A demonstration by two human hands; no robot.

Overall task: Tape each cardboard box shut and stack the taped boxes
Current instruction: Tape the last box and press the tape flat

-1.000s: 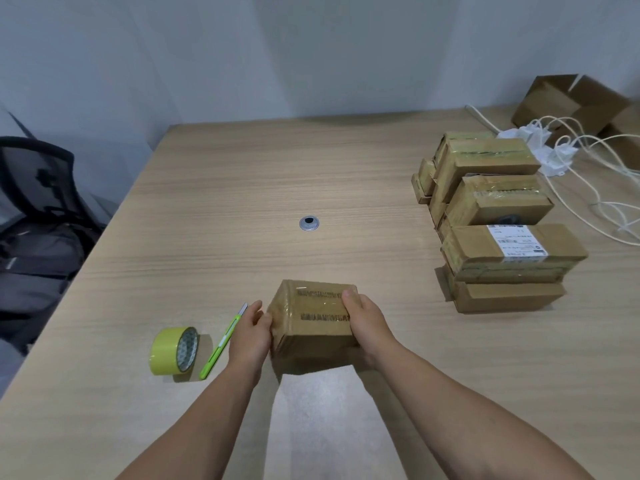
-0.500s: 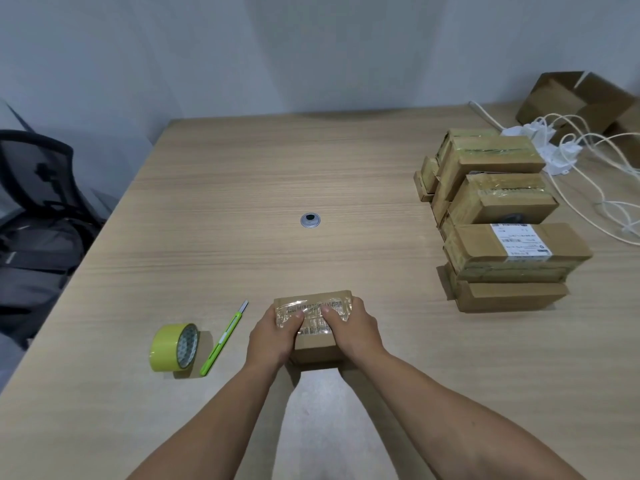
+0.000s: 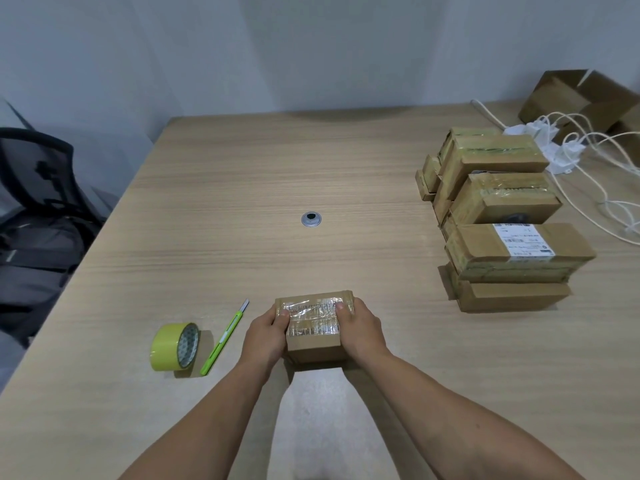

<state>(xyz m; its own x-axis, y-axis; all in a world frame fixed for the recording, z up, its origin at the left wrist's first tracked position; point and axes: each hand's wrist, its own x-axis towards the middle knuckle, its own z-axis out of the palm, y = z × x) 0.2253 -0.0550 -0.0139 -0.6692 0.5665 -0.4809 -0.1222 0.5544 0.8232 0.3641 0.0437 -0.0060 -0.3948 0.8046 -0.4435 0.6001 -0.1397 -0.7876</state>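
The left hand [image 3: 265, 336] and right hand [image 3: 360, 329] grip the small cardboard box [image 3: 313, 337] by its ends, thumbs on its clear-taped top. It now lies flat on the desk [image 3: 242, 174]; a second ago it was tipped up. The print under the tape and the white label [image 3: 523, 240] on the stacked boxes [image 3: 498, 188] to the right are too small to read, while the yellow tape roll [image 3: 166, 346] and green cutter [image 3: 225, 337] lie unmoved just left.

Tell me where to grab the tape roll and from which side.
Probably from above: the tape roll stands on edge, its open core facing the cutter, so pinch the top of the ring, thumb inside the core, fingers on the yellow outer band.
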